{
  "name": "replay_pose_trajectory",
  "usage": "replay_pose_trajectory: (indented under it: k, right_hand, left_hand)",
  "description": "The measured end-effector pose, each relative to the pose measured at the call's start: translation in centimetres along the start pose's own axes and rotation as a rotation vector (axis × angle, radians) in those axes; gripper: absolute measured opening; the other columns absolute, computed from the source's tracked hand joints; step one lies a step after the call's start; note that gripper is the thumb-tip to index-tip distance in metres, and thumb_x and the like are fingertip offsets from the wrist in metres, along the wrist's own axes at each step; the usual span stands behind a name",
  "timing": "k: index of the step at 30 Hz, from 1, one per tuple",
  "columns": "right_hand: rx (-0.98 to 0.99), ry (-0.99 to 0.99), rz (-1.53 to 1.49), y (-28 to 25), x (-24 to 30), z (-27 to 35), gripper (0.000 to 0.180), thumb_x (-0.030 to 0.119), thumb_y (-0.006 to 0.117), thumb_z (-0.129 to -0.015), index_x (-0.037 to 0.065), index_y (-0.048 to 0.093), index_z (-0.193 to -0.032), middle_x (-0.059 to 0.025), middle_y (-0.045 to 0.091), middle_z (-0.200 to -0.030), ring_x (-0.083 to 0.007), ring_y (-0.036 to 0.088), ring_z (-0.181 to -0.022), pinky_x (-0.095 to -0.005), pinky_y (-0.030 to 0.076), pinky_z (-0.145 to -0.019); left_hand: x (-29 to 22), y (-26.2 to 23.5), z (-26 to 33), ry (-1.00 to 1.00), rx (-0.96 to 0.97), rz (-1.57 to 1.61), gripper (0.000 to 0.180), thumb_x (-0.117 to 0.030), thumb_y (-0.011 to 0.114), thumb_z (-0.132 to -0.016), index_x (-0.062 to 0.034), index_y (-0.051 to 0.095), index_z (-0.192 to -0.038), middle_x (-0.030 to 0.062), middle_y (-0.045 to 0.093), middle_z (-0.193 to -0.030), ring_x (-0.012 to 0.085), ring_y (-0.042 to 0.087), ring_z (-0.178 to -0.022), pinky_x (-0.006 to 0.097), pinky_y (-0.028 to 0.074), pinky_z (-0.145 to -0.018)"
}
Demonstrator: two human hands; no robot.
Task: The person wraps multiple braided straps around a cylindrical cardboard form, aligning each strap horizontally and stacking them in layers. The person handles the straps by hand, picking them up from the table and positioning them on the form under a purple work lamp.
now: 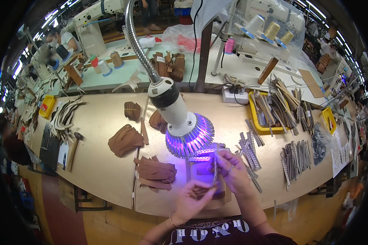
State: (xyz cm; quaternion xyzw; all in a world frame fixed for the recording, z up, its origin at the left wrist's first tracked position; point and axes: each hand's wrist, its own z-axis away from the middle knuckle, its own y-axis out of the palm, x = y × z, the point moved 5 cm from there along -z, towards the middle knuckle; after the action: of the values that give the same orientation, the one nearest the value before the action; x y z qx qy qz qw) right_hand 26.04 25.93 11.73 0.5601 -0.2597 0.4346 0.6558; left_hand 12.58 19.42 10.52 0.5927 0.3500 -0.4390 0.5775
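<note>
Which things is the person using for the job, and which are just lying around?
Seems part of the job:
strip, held by left hand and right hand
lamp, shining purple nearby
woven strips, probably

Seems just lying around:
hammer
pen
thread cones

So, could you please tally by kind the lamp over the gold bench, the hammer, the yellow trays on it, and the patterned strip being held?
Lamp: 1
Hammer: 1
Yellow trays: 3
Patterned strip, held between left hand and right hand: 1
Total: 6
</note>
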Motion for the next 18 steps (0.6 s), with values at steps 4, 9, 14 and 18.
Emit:
replay_pose_trajectory:
  k: [4, 9, 14, 18]
  right_hand:
    - [0.222, 0.212, 0.188, 1.8, 0.0, 1.0, 0.019, 0.016, 0.058, -0.1, 0.001, 0.067, -0.106, -0.0013, 0.067, -0.086, -0.0038, 0.057, -0.069, -0.0199, 0.047, -0.061]
    - [0.192, 0.022, 0.73, 1.8, 2.0, 0.5, 0.02, 0.014, 0.06, -0.098, 0.0, 0.067, -0.11, -0.0028, 0.069, -0.085, -0.0052, 0.057, -0.07, -0.0226, 0.047, -0.062]
    - [0.336, -0.2, 1.107, 3.6, 3.3, 1.1, 0.026, 0.013, 0.061, -0.096, 0.002, 0.065, -0.119, -0.0138, 0.071, -0.094, -0.0208, 0.067, -0.079, -0.0337, 0.053, -0.071]
    - [0.161, -0.26, 1.198, 3.3, 3.6, 0.7, 0.026, 0.014, 0.065, -0.093, 0.001, 0.065, -0.115, -0.016, 0.068, -0.089, -0.0265, 0.066, -0.073, -0.037, 0.051, -0.066]
  left_hand:
    - [-0.1, 0.3, 0.9, 0.038, 0.17, -0.201, 0.026, -0.007, 0.074, -0.087, 0.0035, 0.061, -0.107, 0.0116, 0.071, -0.103, 0.0152, 0.069, -0.096, 0.028, 0.057, -0.085]
    - [-0.6, -2.3, -0.6, -0.001, -0.048, -0.068, 0.029, -0.008, 0.069, -0.091, 0.0039, 0.061, -0.116, 0.0086, 0.07, -0.1, 0.0132, 0.068, -0.09, 0.026, 0.056, -0.077]
    - [0.2, -3.5, -3.1, -0.027, -0.109, 0.102, 0.024, -0.009, 0.065, -0.095, 0.0037, 0.062, -0.115, 0.0053, 0.068, -0.095, 0.0108, 0.066, -0.085, 0.023, 0.053, -0.074]
    - [1.4, -4.5, -3.2, 0.057, -0.156, -0.076, 0.019, -0.011, 0.067, -0.093, 0.0024, 0.067, -0.107, 0.0044, 0.069, -0.092, 0.0083, 0.064, -0.079, 0.023, 0.05, -0.071]
